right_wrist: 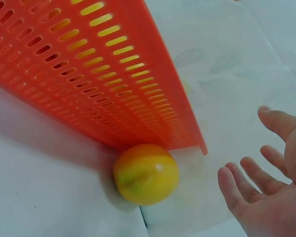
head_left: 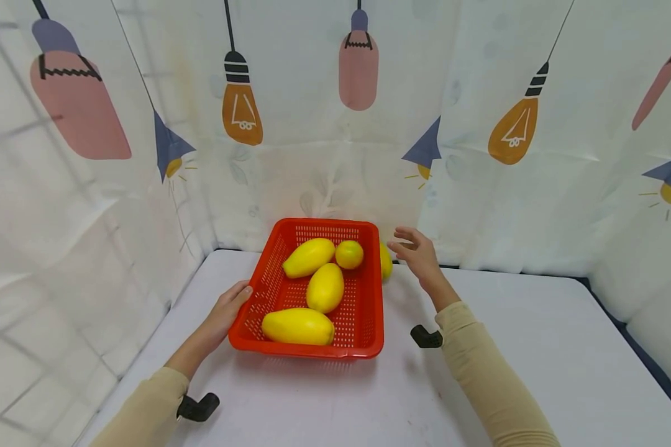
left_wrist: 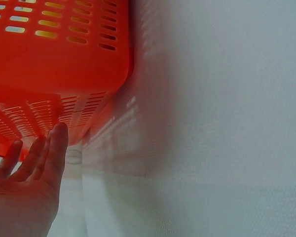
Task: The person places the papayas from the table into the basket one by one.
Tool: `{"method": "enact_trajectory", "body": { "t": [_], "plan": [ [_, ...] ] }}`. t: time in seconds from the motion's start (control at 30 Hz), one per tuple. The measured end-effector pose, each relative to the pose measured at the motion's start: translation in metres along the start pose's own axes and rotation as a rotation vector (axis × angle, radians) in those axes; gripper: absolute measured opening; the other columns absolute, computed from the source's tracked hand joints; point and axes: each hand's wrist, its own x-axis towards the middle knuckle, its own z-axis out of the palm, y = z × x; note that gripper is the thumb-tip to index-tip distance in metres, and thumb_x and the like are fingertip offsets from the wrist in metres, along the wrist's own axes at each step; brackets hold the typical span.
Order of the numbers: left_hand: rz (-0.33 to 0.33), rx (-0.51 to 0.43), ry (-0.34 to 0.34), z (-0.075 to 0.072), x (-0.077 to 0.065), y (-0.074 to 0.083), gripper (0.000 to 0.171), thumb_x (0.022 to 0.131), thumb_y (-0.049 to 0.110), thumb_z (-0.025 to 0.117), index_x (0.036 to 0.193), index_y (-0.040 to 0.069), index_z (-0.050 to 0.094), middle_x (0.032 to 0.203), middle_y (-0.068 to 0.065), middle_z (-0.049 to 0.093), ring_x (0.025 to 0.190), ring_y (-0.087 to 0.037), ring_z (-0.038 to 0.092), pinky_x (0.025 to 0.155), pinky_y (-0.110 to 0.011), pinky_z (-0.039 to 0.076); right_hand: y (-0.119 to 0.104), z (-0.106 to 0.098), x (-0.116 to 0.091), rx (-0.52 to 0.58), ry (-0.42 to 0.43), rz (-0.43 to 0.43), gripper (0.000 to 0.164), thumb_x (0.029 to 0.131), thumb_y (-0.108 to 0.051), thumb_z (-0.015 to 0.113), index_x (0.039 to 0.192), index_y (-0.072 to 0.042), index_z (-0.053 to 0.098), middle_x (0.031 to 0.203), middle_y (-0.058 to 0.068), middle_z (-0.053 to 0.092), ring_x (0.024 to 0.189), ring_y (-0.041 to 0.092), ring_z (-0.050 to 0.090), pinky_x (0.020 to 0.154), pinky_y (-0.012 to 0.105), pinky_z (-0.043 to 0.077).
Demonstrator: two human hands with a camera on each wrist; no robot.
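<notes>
A red perforated plastic basket (head_left: 363, 323) stands on the white table. In it lie two long yellow fruits (head_left: 297, 326), a rounder, oval yellow fruit (head_left: 325, 288) and a small round yellow-green fruit (head_left: 349, 254). My left hand (head_left: 226, 310) grips the basket's left rim, its fingers (left_wrist: 56, 153) against the outer wall in the left wrist view. Just outside the basket's far right side sits a yellow-orange fruit (right_wrist: 145, 175), partly hidden in the head view. Past it, my right hand (head_left: 418, 254) hangs in the air with spread, loosely bent fingers, holding nothing.
White table surface (head_left: 514, 347) spreads to the right and in front of the basket. A white curtain (head_left: 324, 167) printed with lamps hangs right behind the table's far edge and along both sides. Black camera mounts (head_left: 426, 336) stick out from both wrists.
</notes>
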Motion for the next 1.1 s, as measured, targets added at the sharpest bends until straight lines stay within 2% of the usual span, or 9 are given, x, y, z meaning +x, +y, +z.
{"method": "enact_trajectory", "body": {
  "t": [0.3,0.53,0.77,0.87,1.1],
  "plan": [
    [0.0,0.009,0.014,-0.002,-0.001,0.001,0.058,0.103,0.046,0.035,0.145,0.006,0.034,0.13,-0.022,0.051,0.097,-0.008,0.057,0.083,-0.017,0.05,0.01,-0.004,0.003,-0.003,0.001,0.04,0.059,0.093,-0.027,0.065,0.143,-0.005,0.042,0.146,0.018,0.045,0.128,0.034,0.05,0.105,0.047,0.043],
    [-0.001,0.01,0.018,-0.003,-0.002,0.003,0.059,0.103,0.045,0.036,0.146,0.004,0.033,0.13,-0.023,0.05,0.098,-0.007,0.056,0.083,-0.016,0.049,0.021,-0.004,0.005,-0.017,0.004,0.117,0.057,0.093,-0.025,0.065,0.142,-0.005,0.042,0.146,0.018,0.045,0.13,0.035,0.048,0.108,0.049,0.04],
    [-0.02,0.027,0.02,-0.001,-0.002,0.005,0.059,0.103,0.047,0.035,0.147,0.007,0.032,0.133,-0.022,0.049,0.101,-0.011,0.056,0.084,-0.017,0.049,0.034,-0.004,0.01,-0.015,-0.017,0.153,0.062,0.093,-0.025,0.065,0.144,-0.004,0.039,0.148,0.02,0.041,0.132,0.037,0.046,0.109,0.05,0.039],
    [-0.017,0.017,0.026,-0.001,-0.001,0.005,0.059,0.103,0.046,0.035,0.146,0.007,0.033,0.131,-0.022,0.05,0.1,-0.011,0.056,0.083,-0.017,0.049,0.039,-0.003,0.01,0.0,-0.033,0.173,0.063,0.092,-0.024,0.066,0.146,-0.006,0.038,0.149,0.02,0.04,0.133,0.037,0.045,0.109,0.049,0.038],
    [-0.023,0.006,0.021,0.001,-0.002,0.005,0.057,0.104,0.045,0.034,0.146,0.006,0.033,0.131,-0.022,0.05,0.102,-0.014,0.054,0.084,-0.018,0.048,0.049,0.004,0.009,-0.045,-0.076,0.234,0.067,0.093,-0.028,0.064,0.149,-0.01,0.033,0.151,0.019,0.036,0.131,0.037,0.046,0.108,0.048,0.04]
  ]
}}
